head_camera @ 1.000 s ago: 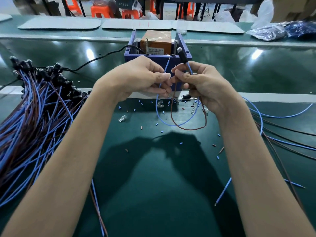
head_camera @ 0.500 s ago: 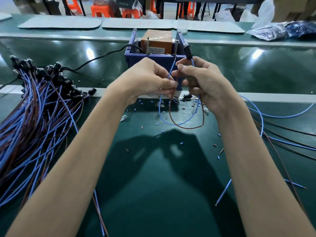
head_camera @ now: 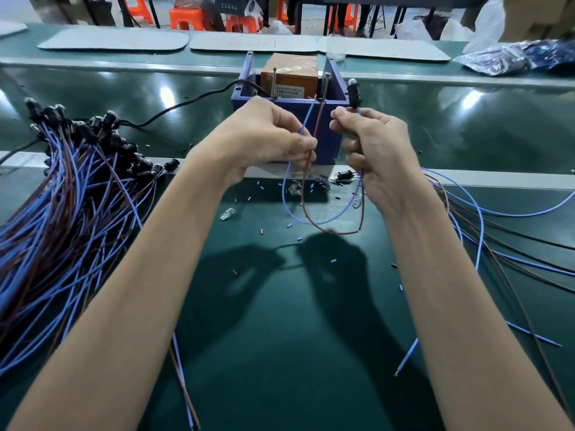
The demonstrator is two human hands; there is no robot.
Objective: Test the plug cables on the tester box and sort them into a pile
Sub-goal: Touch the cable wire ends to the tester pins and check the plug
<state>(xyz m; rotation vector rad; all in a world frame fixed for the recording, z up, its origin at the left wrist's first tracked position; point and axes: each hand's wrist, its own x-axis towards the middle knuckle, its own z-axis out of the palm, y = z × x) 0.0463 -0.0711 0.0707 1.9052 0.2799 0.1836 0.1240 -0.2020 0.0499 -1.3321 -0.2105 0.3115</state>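
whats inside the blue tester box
Inside the blue tester box sit an orange block with a label and two upright metal pins. A black cord enters from the left. The box floor is hidden by its front wall and the hands.

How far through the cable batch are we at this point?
Well along: a big pile of cables lies at the left, seemingly sorted. In hand: the left hand holds blue and brown wire ends up toward the tester box; the right hand holds the black plug. Left: loose cables at the right.
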